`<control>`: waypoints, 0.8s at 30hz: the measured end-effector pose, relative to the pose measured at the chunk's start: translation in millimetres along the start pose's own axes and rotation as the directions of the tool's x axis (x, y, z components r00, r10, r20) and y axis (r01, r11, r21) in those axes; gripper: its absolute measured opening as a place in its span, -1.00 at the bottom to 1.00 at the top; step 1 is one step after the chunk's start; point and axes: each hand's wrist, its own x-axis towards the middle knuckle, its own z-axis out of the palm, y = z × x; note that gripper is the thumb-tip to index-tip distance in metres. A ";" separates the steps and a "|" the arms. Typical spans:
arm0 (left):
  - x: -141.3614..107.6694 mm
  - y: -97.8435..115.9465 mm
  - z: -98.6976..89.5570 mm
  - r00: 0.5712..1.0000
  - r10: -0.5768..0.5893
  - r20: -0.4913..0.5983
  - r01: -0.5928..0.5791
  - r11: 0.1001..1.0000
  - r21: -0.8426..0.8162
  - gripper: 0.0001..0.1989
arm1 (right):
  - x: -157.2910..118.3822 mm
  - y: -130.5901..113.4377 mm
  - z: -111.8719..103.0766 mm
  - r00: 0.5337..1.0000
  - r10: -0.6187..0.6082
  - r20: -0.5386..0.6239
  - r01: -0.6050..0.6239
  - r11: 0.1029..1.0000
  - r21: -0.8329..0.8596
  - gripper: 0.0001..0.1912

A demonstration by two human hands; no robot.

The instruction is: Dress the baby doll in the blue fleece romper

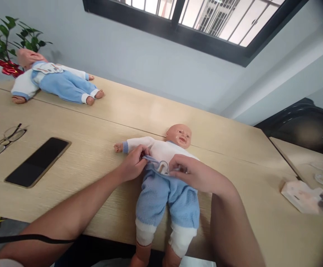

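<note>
One near doll lies face up on the pale wood worktop, its feet reaching past the front edge. At the left side of the near doll's waist, the left hand has its grip pinched together on the blue-trimmed edge of the light-blue overalls. Over the other side of that waist, the right hand has its grip curled closed on the bib, its fingertips partly hidden. The near doll's white top shows above both hands. Left of the near doll lie a dark-screened phone and, farther out, a pair of glasses. Beyond these, up and left of the near doll, a second doll in similar clothes lies beside a leafy plant. A blurred white packet sits well to the near doll's right.
</note>
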 end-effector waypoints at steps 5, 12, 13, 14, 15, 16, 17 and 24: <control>-1.0 4.6 -2.2 0.995 -0.046 0.088 0.048 0.999 -0.021 -0.81 | 33.9 -0.1 -6.2 0.986 0.010 -0.166 -0.017 0.999 -0.041 -0.61; 3.2 1.4 -12.4 0.996 0.051 0.075 -0.065 0.978 0.199 -0.78 | 101.8 -31.0 -13.2 0.998 0.049 -0.025 -0.054 0.951 -0.303 -0.59; 3.1 0.9 -12.9 0.995 0.056 0.080 -0.072 0.975 0.211 -0.79 | 108.8 -34.2 -12.3 0.998 0.065 -0.021 -0.068 0.939 -0.337 -0.63; 2.6 0.7 -12.8 0.994 0.063 0.086 -0.080 0.972 0.220 -0.79 | 116.6 -35.7 -10.4 0.997 0.068 -0.026 -0.072 0.928 -0.365 -0.68; 1.9 0.8 -12.4 0.993 0.072 0.094 -0.092 0.969 0.230 -0.79 | 125.7 -35.7 -7.5 0.998 0.047 -0.028 -0.055 0.919 -0.390 -0.75; 1.1 1.2 -11.6 0.991 0.083 0.103 -0.106 0.965 0.241 -0.79 | 136.1 -34.1 -3.7 1.000 0.012 -0.013 -0.016 0.911 -0.412 -0.78; 0.3 1.8 -10.8 0.989 0.095 0.115 -0.121 0.959 0.255 -0.78 | 147.5 -31.3 0.8 0.999 -0.027 0.023 0.034 0.901 -0.433 -0.75; -2.1 9.8 -12.2 0.979 0.167 0.116 -0.193 0.942 0.273 -0.82 | 179.4 -14.6 17.0 0.983 -0.081 0.164 0.152 0.863 -0.482 -0.25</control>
